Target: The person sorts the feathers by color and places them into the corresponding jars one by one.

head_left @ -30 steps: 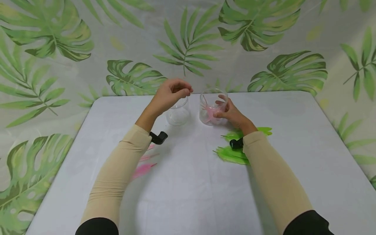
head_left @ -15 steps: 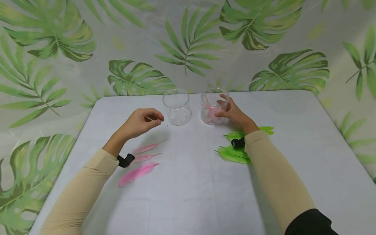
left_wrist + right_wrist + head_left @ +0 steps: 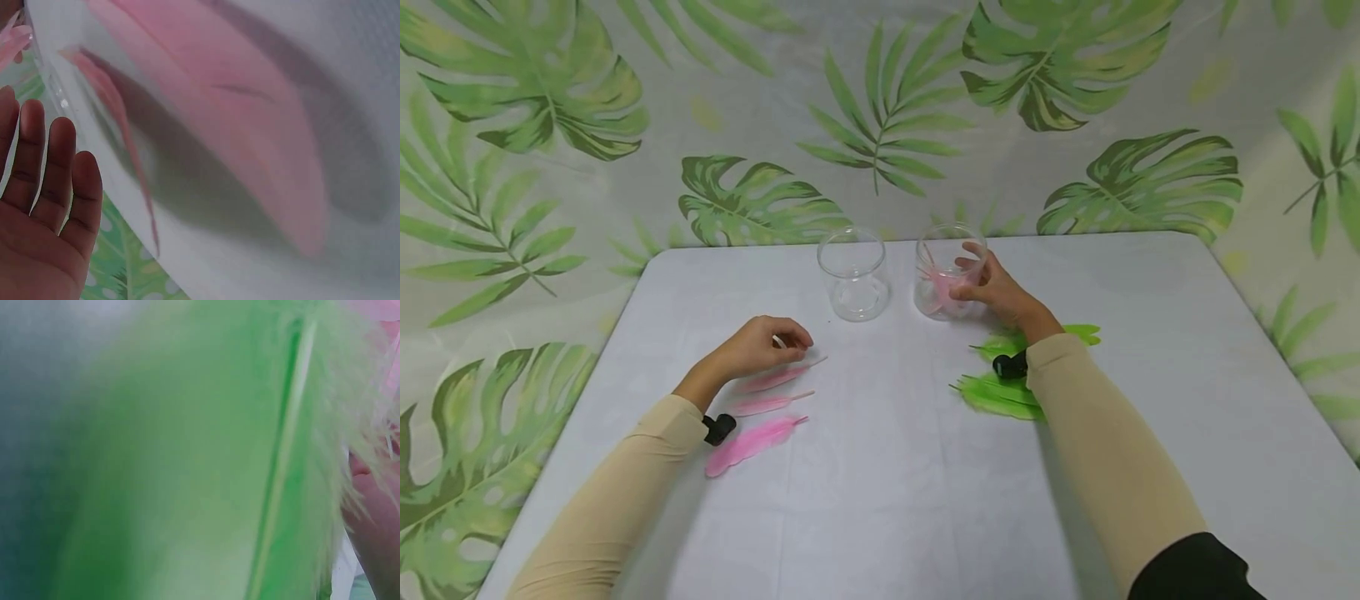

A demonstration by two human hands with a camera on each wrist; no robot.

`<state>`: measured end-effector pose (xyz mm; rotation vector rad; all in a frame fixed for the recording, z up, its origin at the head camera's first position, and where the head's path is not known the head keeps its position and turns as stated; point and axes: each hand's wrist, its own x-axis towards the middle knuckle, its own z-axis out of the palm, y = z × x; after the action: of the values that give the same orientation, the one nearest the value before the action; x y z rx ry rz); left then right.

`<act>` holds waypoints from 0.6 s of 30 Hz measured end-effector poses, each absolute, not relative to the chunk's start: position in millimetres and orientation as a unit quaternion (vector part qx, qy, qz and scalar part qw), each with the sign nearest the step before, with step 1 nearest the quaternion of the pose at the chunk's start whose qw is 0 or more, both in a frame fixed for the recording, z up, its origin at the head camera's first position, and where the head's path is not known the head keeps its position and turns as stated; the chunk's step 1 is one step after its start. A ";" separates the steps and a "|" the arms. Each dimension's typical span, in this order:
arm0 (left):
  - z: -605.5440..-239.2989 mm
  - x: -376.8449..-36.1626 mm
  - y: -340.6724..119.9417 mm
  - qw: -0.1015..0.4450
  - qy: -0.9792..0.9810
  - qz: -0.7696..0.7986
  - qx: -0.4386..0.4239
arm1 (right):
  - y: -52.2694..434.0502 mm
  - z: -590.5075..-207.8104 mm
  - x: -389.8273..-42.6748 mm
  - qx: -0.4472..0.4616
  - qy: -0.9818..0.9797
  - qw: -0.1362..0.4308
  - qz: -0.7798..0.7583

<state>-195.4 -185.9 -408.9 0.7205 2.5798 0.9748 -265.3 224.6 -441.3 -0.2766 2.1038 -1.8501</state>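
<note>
Two clear glass jars stand at the back of the white table. The left jar is empty, and the right jar has a pink feather inside. My right hand grips the right jar from its right side. My left hand is low on the table, fingers loosely bent, at the upper end of the topmost pink feather. Two more pink feathers lie just below it. In the left wrist view my fingers look straight beside a blurred pink feather. I cannot tell whether they touch it.
Green feathers lie under and beside my right forearm, and one fills the blurred right wrist view. A leaf-print cloth hangs behind the table. The table's left edge runs near my left sleeve.
My left hand has come down from above the empty jar, back and left, to the table beside the pink feathers. My right hand has stayed on the right jar.
</note>
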 end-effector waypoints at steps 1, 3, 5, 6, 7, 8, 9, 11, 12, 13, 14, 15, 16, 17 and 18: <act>-410.8 -195.7 -185.2 0.149 0.895 0.335 0.254 | 225.2 -441.8 -265.1 -0.098 0.738 0.163 -0.648; -414.8 -196.1 -183.3 0.155 0.896 0.327 0.259 | 226.0 -442.3 -265.1 -0.098 0.739 0.162 -0.646; -418.3 -196.3 -181.1 0.161 0.896 0.321 0.260 | 226.4 -443.0 -265.4 -0.101 0.741 0.161 -0.644; -419.8 -196.3 -180.0 0.163 0.897 0.318 0.259 | 226.4 -443.3 -265.6 -0.101 0.743 0.160 -0.642; -421.5 -196.5 -179.0 0.166 0.898 0.316 0.258 | 226.1 -443.6 -265.8 -0.101 0.744 0.160 -0.641; -422.7 -196.5 -177.9 0.168 0.900 0.311 0.255 | 225.9 -443.9 -266.0 -0.100 0.745 0.159 -0.641; -423.8 -196.6 -177.1 0.169 0.902 0.307 0.253 | 225.7 -444.2 -266.2 -0.100 0.745 0.158 -0.640; -425.6 -196.6 -175.6 0.171 0.905 0.298 0.250 | 225.6 -444.6 -266.5 -0.101 0.747 0.159 -0.638; -426.6 -196.7 -175.1 0.171 0.907 0.294 0.248 | 225.6 -445.0 -266.6 -0.099 0.746 0.158 -0.639; -427.2 -196.6 -174.6 0.170 0.909 0.290 0.246 | 225.6 -444.9 -266.7 -0.099 0.747 0.159 -0.638; -427.8 -196.6 -174.3 0.168 0.910 0.287 0.246 | 225.6 -445.3 -267.0 -0.098 0.746 0.158 -0.639; -428.3 -196.5 -173.9 0.165 0.912 0.285 0.244 | 225.3 -445.0 -267.0 -0.098 0.745 0.159 -0.640; -428.5 -196.4 -173.4 0.161 0.913 0.284 0.243 | 225.3 -444.9 -267.4 -0.100 0.746 0.160 -0.639; -428.8 -196.5 -173.1 0.157 0.915 0.283 0.241 | 225.2 -444.6 -267.6 -0.101 0.746 0.161 -0.638; -428.9 -196.5 -172.7 0.154 0.916 0.283 0.240 | 225.2 -444.6 -267.9 -0.103 0.746 0.162 -0.638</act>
<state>-196.5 -172.7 -428.9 0.6894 2.6249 0.8117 -267.9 225.2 -444.6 -0.2933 2.1290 -1.8208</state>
